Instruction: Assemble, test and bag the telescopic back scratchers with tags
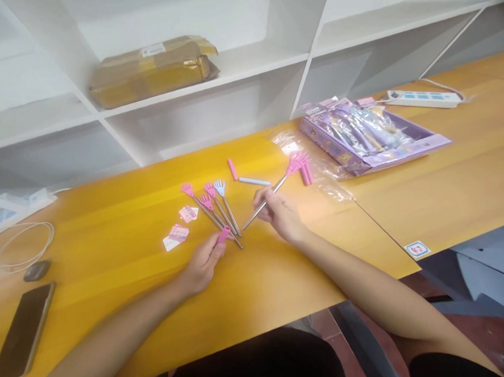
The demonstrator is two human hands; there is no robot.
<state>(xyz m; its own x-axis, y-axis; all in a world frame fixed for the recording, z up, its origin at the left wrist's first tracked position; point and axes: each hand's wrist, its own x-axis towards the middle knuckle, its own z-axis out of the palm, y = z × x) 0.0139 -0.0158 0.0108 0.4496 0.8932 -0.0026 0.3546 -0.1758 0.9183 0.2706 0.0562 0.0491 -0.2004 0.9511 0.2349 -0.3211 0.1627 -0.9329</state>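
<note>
My right hand point(278, 213) pinches the metal rod of a pink hand-shaped back scratcher point(297, 162), its head up and to the right and its bare rod end pointing down left. My left hand point(205, 262) is closed around a pink handle sleeve point(224, 234), its open end upward. The rod end and the sleeve are apart. Just beyond my left hand lie several back scratchers with metal rods, among them a blue one point(220, 187) and a pink one point(187, 189). A loose pink sleeve point(232, 169), a blue sleeve point(253, 181) and more pink sleeves point(306, 173) lie farther back.
A purple display box point(407, 155) holds plastic-wrapped items, with clear wrappers point(339, 189) beside it. Small cards point(178, 233) lie on the left. Farther left are a phone point(25, 328), a mouse point(37, 271) and a power strip point(15, 214). A taped parcel point(152, 71) rests on the shelf.
</note>
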